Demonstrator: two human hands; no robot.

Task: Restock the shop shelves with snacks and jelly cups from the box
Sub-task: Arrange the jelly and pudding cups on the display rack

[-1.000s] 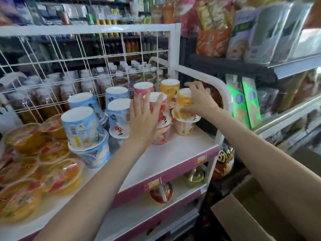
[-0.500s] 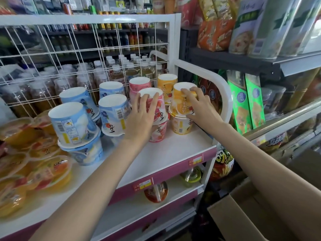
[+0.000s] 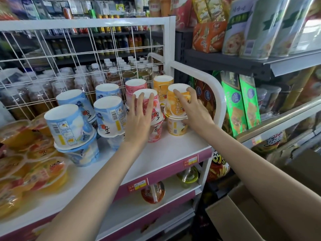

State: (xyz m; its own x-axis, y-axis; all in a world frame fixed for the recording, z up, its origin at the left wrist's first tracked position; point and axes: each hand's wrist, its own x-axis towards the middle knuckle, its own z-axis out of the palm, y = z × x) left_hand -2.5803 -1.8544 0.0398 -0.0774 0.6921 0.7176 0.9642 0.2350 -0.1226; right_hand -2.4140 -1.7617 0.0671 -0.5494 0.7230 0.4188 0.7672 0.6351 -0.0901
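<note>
— Shop aisle, then: what lies nearest?

— At the bottom right corner, a cardboard box (image 3: 243,218), flap open, standing on the floor beside the white shelf (image 3: 173,150). Both bare forearms reach up from the near edge over that shelf.

— And the left hand?

— The left hand (image 3: 139,122) lies with straight fingers pressed against the side of a pink cup (image 3: 154,108), which sits upside down on another pink cup (image 3: 155,133). Nothing is clasped; the hand is released, only touching.

— The right?

— The right hand (image 3: 192,110) has its fingers curled round an orange cup (image 3: 175,103), grasping it; that cup is turned over on a second orange cup (image 3: 176,126) near the shelf's right edge.

— What else is on the shelf?

— Left of the pink stack stand blue cups (image 3: 69,126), stacked the same way, and at the left edge clear jelly tubs (image 3: 43,173) of orange fruit.

— Farther back?

— More pink and orange cups against the wire grid (image 3: 86,54) at the rear edge, with bottles (image 3: 111,73) behind it.
</note>
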